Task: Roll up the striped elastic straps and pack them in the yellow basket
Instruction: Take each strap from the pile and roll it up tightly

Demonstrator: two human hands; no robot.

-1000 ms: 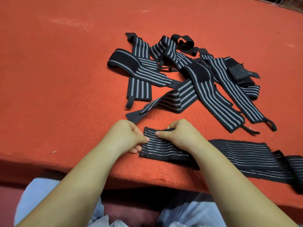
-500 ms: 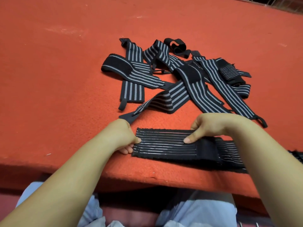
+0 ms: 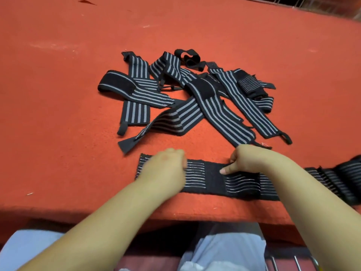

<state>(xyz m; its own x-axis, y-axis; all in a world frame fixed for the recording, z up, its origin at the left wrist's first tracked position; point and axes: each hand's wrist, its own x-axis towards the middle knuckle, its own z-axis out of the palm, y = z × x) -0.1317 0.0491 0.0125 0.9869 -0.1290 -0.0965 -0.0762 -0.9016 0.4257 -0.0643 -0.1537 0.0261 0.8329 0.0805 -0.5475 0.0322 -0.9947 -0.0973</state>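
Observation:
A long black striped strap [image 3: 207, 178] lies flat along the near edge of the red table [image 3: 58, 114], and its right part bunches up at the frame's right edge. My left hand [image 3: 166, 169], blurred, sits on the strap just inside its left end with fingers curled down onto it. My right hand [image 3: 250, 161] pinches the strap's far edge near its middle, thumb laid flat on top and pointing left. Behind my hands is a loose pile of several black-and-grey striped straps [image 3: 195, 98]. No yellow basket is in view.
The table's front edge [image 3: 175, 216] runs just below the strap. Under it are my light blue lap [image 3: 29, 249], a white plastic bag [image 3: 220, 253] and metal bars [image 3: 283, 264] at the bottom right. A wire frame [image 3: 312, 4] shows at the far right corner.
My right hand slid right along the strap, stretching it flat. My left hand moved from the strap's left end to on top of it. The view tilted, so the pile sits lower in frame.

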